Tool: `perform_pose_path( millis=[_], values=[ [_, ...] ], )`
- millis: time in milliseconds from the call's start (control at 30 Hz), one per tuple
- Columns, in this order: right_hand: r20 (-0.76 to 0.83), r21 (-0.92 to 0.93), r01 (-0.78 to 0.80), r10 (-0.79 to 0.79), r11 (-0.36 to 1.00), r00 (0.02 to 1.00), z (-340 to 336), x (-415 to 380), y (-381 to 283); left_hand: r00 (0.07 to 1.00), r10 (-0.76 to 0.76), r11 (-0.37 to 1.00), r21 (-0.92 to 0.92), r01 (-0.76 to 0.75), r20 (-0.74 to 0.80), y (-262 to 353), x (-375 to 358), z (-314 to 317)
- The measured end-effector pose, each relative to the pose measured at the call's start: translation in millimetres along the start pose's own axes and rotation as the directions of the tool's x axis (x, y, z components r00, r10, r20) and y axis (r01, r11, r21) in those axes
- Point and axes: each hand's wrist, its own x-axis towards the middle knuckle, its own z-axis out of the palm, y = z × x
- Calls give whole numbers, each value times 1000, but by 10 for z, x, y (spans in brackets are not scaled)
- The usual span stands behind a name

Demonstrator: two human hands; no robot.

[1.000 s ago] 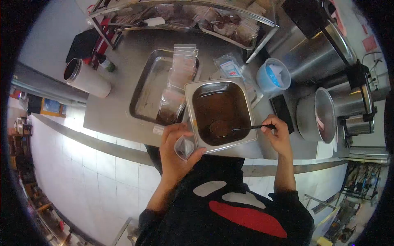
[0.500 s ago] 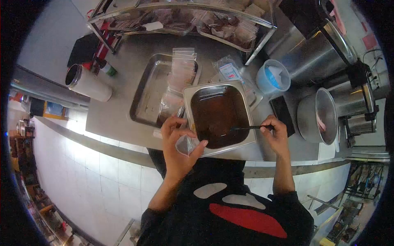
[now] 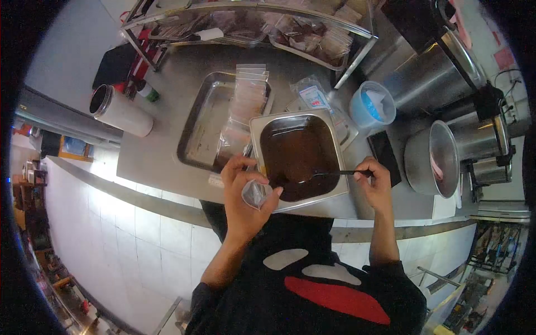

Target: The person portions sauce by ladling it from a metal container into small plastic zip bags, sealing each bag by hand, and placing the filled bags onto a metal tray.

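In the head view, my left hand [image 3: 244, 204] is closed round a small clear plastic bag [image 3: 257, 194], whose mouth is spread into a ring between thumb and fingers. The bag is beside the left front corner of a square steel pan [image 3: 339, 146] of dark brown liquid [image 3: 298, 153]. At the pan's right side, my right hand [image 3: 373, 180] grips the black handle of a spoon [image 3: 347, 172]. The handle crosses the rim, and the spoon's far end dips into the liquid, so its bowl is hidden.
Left of the pan, a shallow steel tray [image 3: 187, 120] holds a row of filled zip bags [image 3: 249, 97]. A white flask [image 3: 125, 114] stands farther left. To the right are a plastic tub [image 3: 363, 114], a black flat object [image 3: 384, 156] and a large metal pot [image 3: 419, 162]. A rack [image 3: 245, 6] spans the back.
The bag's mouth in my left hand is spread wider and rounder. My right hand and the spoon have hardly moved.
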Motion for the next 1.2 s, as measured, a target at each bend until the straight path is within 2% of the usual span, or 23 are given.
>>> perform_pose_path(
  millis=[100,200,300,400,500,600,700,800,900,1000,1100,1200],
  values=[
    [-15,13,-2,3,1000,1000,2,2,-13,999,-32,999,-41,33,19,26,15,3],
    [-4,55,-14,14,998,1000,-2,3,18,999,-27,999,23,26,22,36,28,-7],
    [-14,6,-47,47,999,999,24,-16,40,999,-8,1000,23,7,31,1,36,-7],
    [-20,38,20,-19,999,1000,4,1,29,1000,-15,1000,25,14,25,6,33,2],
    [-13,-12,-25,25,1000,1000,23,5,-3,1000,-8,1000,7,8,19,-13,37,14],
    [-41,29,-17,19,999,999,19,-6,39,999,-36,999,11,36,26,-3,39,15],
    [0,19,-30,30,999,1000,8,13,-17,1000,-6,999,51,4,29,-13,43,15],
    [-18,37,-37,38,999,999,23,3,14,1000,19,1000,2,-19,9,-59,38,37],
    [-31,66,9,-7,998,999,13,31,-30,1000,-24,1000,7,24,12,-23,37,34],
    [-21,15,-12,12,1000,1000,19,15,53,1000,-2,1000,-2,2,2,-43,36,49],
    [-57,-16,70,-70,997,996,-19,74,1,1000,-21,996,87,21,3,23,66,63],
    [-58,10,28,-27,1000,998,-151,171,-263,1000,8,990,140,-6,-12,116,136,88]
  ],
)
